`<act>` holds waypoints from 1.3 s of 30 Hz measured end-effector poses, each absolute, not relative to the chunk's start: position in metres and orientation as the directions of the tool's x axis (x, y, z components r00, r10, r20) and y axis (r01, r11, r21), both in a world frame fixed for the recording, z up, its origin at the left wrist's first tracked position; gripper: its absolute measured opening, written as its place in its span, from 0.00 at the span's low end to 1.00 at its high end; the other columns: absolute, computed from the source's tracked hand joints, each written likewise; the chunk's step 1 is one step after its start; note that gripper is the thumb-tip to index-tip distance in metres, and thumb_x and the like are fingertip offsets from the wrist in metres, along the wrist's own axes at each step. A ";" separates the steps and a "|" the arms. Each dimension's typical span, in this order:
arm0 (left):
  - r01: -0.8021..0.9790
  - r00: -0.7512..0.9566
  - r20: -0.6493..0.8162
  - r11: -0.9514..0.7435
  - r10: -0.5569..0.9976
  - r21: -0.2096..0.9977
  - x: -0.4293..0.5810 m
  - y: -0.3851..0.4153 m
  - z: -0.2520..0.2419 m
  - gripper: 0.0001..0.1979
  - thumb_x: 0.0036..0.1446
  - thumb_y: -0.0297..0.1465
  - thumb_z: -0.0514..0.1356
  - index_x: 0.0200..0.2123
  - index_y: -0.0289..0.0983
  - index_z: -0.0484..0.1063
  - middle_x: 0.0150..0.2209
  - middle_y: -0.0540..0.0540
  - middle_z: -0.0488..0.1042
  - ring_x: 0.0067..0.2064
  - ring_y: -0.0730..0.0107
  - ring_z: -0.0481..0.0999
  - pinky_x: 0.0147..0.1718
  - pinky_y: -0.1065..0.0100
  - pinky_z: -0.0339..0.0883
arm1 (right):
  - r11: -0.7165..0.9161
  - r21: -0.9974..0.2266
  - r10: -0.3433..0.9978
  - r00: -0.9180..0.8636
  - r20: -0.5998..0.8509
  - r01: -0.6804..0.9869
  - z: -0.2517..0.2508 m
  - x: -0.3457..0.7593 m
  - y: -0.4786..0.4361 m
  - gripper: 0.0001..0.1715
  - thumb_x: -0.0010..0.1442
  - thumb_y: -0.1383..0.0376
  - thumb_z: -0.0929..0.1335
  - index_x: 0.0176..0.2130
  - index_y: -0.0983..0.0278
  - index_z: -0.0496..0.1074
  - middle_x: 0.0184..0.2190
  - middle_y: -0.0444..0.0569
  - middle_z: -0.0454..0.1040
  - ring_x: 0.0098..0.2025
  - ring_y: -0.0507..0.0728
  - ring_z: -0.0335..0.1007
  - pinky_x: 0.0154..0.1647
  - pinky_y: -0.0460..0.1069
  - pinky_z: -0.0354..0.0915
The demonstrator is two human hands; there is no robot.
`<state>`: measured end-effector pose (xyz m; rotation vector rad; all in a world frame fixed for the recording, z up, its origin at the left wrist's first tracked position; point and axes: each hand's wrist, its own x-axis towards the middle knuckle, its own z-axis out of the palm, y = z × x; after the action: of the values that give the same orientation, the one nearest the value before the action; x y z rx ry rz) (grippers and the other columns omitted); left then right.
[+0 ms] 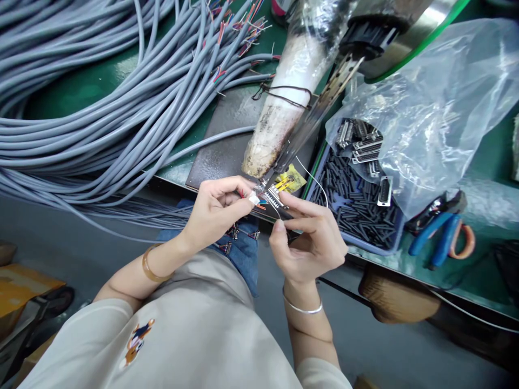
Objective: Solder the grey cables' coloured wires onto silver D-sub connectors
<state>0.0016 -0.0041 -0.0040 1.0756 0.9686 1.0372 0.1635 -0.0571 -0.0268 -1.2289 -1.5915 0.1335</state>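
Note:
My left hand (217,210), with white wrapping at the thumb tip, pinches the thin coloured wires (261,204) at a cable end. Beside its fingertips is a small metal multi-pin connector (274,198), close under the tip of a soldering iron (279,162). Between the thumb and fingers of my right hand (310,235) is a thin, silvery solder wire (325,195), which loops up behind the hand. My right index finger reaches to the connector's right end. Whether the iron tip touches the connector I cannot tell.
Grey cables (121,129) with stripped ends cover the left side. A white wrapped support (279,102) stands over a dark plate (227,113). At right are a blue bin (395,243) of black sleeves and connectors, a plastic bag (441,102), and pliers (441,232). Wired connectors lie on my lap.

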 end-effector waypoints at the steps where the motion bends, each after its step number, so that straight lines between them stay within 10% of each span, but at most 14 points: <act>1: -0.173 0.238 -0.114 0.157 0.965 0.972 0.001 -0.004 -0.004 0.09 0.52 0.28 0.67 0.22 0.33 0.74 0.31 0.46 0.79 0.18 0.87 0.61 0.14 0.78 0.50 | 0.465 -0.625 0.749 0.097 0.655 0.627 -0.028 0.164 -0.058 0.09 0.57 0.74 0.72 0.33 0.61 0.70 0.47 0.50 0.84 0.43 0.59 0.83 0.39 0.53 0.82; 39: -0.176 0.228 -0.108 0.150 0.968 0.973 0.003 -0.004 0.004 0.08 0.51 0.26 0.66 0.22 0.33 0.73 0.30 0.48 0.77 0.18 0.87 0.60 0.14 0.77 0.51 | 0.446 -0.572 0.725 0.096 0.682 0.688 -0.024 0.158 -0.054 0.11 0.57 0.74 0.74 0.35 0.59 0.73 0.45 0.48 0.84 0.42 0.57 0.83 0.40 0.52 0.81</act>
<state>0.0029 -0.0041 0.0039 1.0709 0.9703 1.0412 0.1579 -0.0536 -0.0244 -1.2601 -1.6103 0.0421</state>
